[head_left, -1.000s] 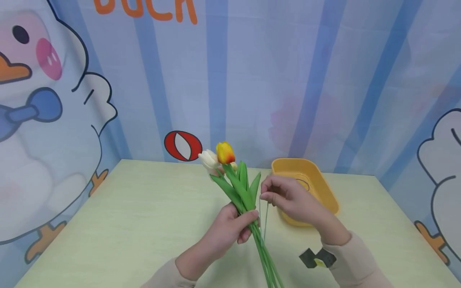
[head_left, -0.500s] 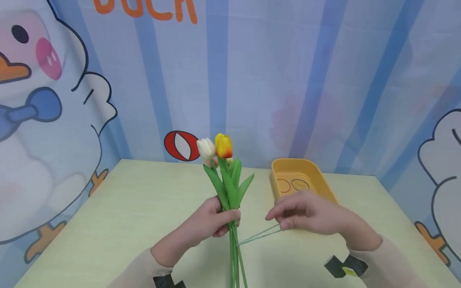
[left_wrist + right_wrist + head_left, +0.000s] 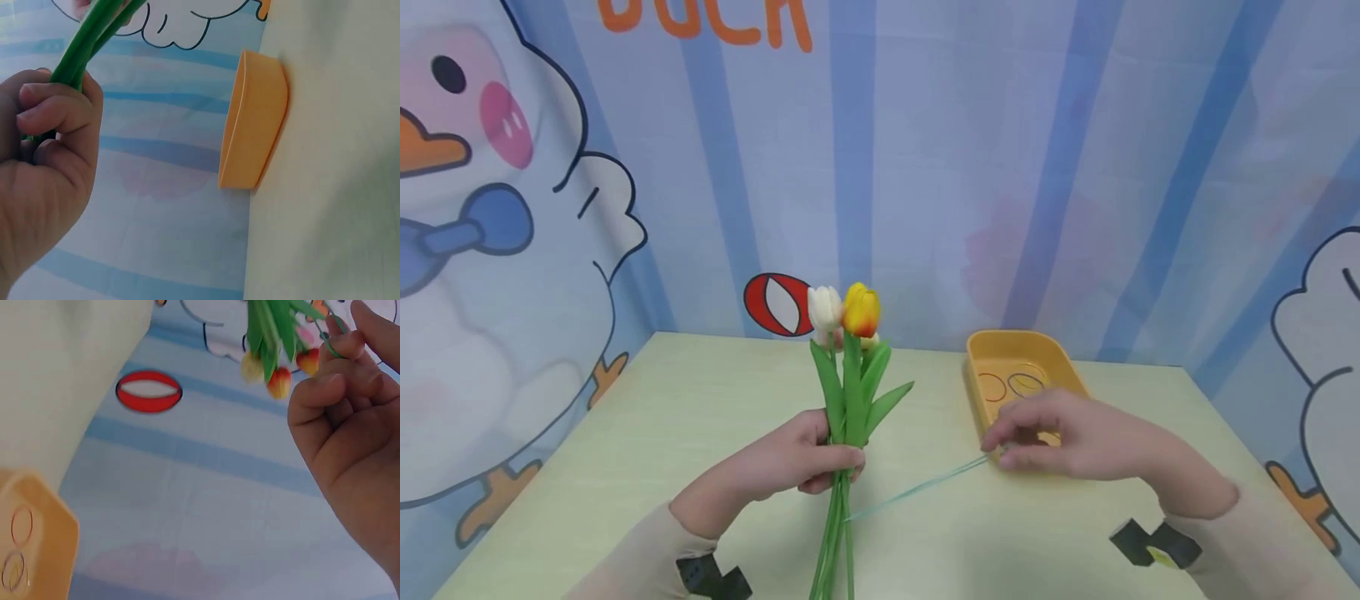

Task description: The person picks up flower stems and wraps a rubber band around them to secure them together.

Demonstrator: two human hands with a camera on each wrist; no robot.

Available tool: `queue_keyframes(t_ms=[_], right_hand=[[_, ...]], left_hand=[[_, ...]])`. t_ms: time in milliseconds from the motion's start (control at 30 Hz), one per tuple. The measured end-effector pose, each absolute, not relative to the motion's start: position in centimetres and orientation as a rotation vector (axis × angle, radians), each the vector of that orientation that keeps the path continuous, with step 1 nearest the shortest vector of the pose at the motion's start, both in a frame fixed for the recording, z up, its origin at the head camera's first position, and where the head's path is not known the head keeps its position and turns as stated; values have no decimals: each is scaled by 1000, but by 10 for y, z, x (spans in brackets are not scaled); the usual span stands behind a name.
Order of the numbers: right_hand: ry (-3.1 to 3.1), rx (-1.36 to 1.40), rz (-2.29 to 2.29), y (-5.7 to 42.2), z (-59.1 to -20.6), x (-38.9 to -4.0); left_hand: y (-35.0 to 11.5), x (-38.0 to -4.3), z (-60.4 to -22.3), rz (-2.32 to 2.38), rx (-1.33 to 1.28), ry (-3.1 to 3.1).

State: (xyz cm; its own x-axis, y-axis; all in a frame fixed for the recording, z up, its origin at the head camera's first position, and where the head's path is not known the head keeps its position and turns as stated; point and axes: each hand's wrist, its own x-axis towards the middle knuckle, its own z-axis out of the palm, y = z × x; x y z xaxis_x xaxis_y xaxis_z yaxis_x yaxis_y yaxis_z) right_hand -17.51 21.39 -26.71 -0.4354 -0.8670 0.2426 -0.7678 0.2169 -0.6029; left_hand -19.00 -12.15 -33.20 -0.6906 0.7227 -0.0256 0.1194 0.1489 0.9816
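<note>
My left hand (image 3: pixel 816 454) grips a bunch of artificial tulips (image 3: pixel 853 383) by the stems, just under the leaves. White and yellow-orange heads point up, while the green stems (image 3: pixel 87 47) run down below the fist. A thin pale green rubber band (image 3: pixel 917 489) is stretched from the stems below my left hand across to my right hand (image 3: pixel 1075 437). In the right wrist view the band (image 3: pixel 329 345) loops over the curled fingers of that hand, which pulls it taut. How it passes around the stems is too small to tell.
Behind my right hand a yellow-orange tray (image 3: pixel 973 367) stands on the pale table (image 3: pixel 700 392), holding several coloured rubber bands, among them a red one (image 3: pixel 992 387). A striped blue cloth backdrop (image 3: pixel 910 167) with printed ducks rises behind the table.
The bouquet has moved left and become more upright in my left hand. My right hand has drawn away to the right and down, stretching the green band out sideways from the stems.
</note>
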Motion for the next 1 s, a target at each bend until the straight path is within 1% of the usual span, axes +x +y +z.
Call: queue_keyframes(t_ms=[133,300,500,600,767,900,1000], right_hand=[[2513,-1562,-958,230,-265,-181],[2695,-1463,-958,255,-270,-191],[2733,-1304,-1185,265,-300,-207],[2696,-1199,-1339,255,-324,-214],[2653,-1116,-1520,222,-367,-222],[2572,-1070,-1668,188,-398,-220],[2532,-1002,-1736,157,-415,-212]], left_hand=[[-138,-193,-328,1614,838,1853],[-152,-195,-326,1685,856,1708],[-146,-195,-323,1882,1004,1478],[-135,-193,-321,2003,1039,1344],[-116,-191,-317,2224,959,1192],[-105,-195,-313,2432,785,1115],[-97,-199,-312,2583,570,1096]])
